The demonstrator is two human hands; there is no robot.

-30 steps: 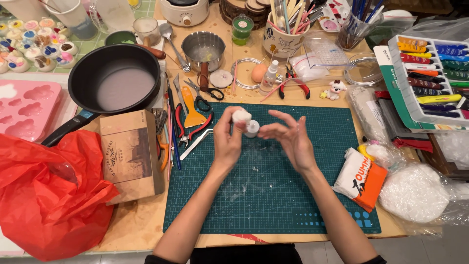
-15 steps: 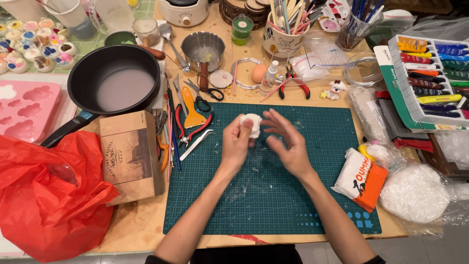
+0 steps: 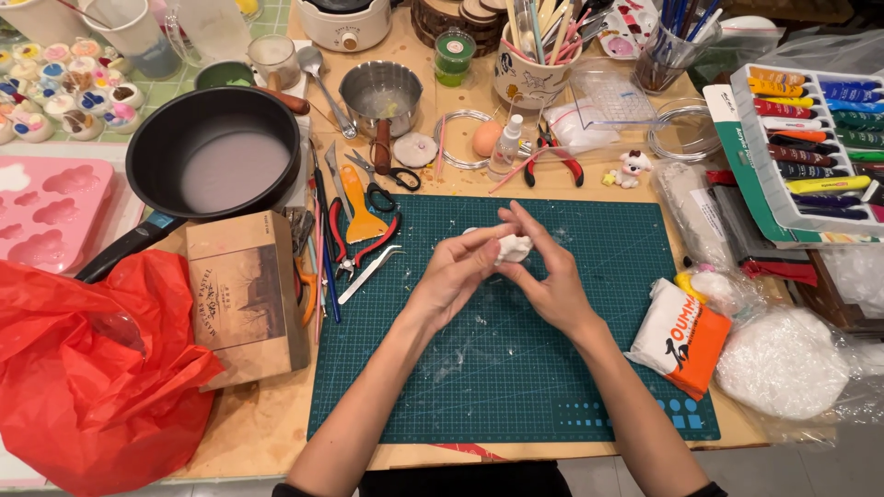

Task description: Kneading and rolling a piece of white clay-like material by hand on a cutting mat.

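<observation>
Far left on the surface [image 3: 258,433] lies a crumpled red plastic bag [image 3: 87,368], with a pink mould tray [image 3: 46,207] behind it and a black frying pan [image 3: 216,156] further back. A brown cardboard box [image 3: 247,294] sits beside the bag, and next to it a clutter of pliers, a yellow scraper [image 3: 364,216] and tweezers along the edge of the green cutting mat [image 3: 497,368].

Over the mat, the left hand [image 3: 451,276] comes in from below, its fingers [image 3: 483,241] curled and closed against a small lump of white clay [image 3: 513,247]. The lump sits between the two hands, held above the upper middle of the mat, just right of the left fingertips and just left of the right palm. It looks roughly round, so I cannot pick out a long axis. Both hands touch it; neither is nearer.

The right hand [image 3: 552,276] cups it from the other side, fingers closed over the top and thumb underneath, so much of the clay is hidden.

Further right lie an orange-and-white packet [image 3: 681,336], a bag of white material [image 3: 783,364] and a box of paint tubes [image 3: 810,138].
</observation>
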